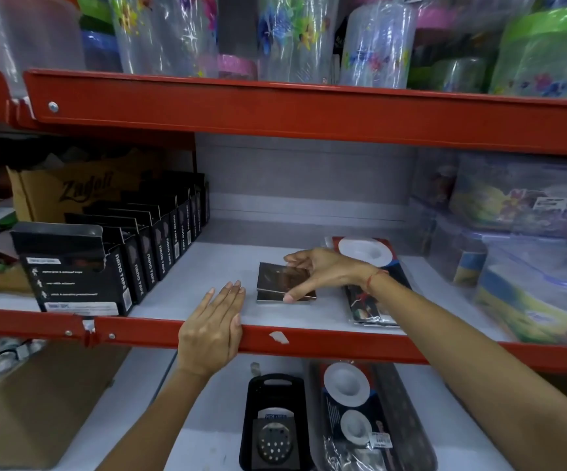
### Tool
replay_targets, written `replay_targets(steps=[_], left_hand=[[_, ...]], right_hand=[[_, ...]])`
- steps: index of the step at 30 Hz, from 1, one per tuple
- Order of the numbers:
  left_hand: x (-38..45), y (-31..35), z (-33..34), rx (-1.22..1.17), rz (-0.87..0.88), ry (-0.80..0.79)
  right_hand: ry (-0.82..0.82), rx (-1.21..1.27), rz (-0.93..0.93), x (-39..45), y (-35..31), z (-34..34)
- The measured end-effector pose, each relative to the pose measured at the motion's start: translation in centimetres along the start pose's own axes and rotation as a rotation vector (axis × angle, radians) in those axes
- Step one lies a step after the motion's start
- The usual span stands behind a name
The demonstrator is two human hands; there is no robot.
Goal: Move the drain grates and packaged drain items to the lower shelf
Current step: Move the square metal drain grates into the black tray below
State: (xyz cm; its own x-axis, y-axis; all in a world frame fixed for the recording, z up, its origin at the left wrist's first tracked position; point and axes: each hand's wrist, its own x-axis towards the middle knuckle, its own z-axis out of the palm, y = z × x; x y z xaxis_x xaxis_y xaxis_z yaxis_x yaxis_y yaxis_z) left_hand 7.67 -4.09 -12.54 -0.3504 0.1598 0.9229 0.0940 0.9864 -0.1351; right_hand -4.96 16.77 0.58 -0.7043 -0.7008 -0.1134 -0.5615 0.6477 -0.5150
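Two hands: both are in the head view, reaching to the middle shelf (207, 283)
Right hand (323, 271): fingers spread over the square drain grates (284, 283); the thumb touches the front edge of the pile, the other fingers touch its far edge, so it clamps on the grates
Drain grates: a small pile of flat shiny squares, lying on the middle shelf, near the front, between the two hands
Left hand (212, 329): flat and open, palm down on the red front rail (343, 345), fingers together, holding nothing
Packaged drain items above (374, 294): a plastic pack with a white round part, lying just right of the grates, partly under the right wrist
Lower shelf (146, 419): a black pack with a round strainer (273, 426) and beside it one more plastic pack with white round parts (360, 416)
Left side of middle shelf: a row of black boxes (129, 260) standing upright
Right side: clear plastic containers (530, 266), stacked
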Motion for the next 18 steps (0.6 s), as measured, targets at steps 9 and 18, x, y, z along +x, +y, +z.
replay_targets(steps=[9,18], left_hand=[[0.3,1.3,-2.0,0.014,-0.060,-0.121],[0.3,1.4,-2.5,0.021,-0.106,-0.225]], right_hand=[[0.045,0.012,-0.087,-11.6,-2.9,3.2],[-0.064,-0.064,-0.087,-14.5,-1.7,10.6]])
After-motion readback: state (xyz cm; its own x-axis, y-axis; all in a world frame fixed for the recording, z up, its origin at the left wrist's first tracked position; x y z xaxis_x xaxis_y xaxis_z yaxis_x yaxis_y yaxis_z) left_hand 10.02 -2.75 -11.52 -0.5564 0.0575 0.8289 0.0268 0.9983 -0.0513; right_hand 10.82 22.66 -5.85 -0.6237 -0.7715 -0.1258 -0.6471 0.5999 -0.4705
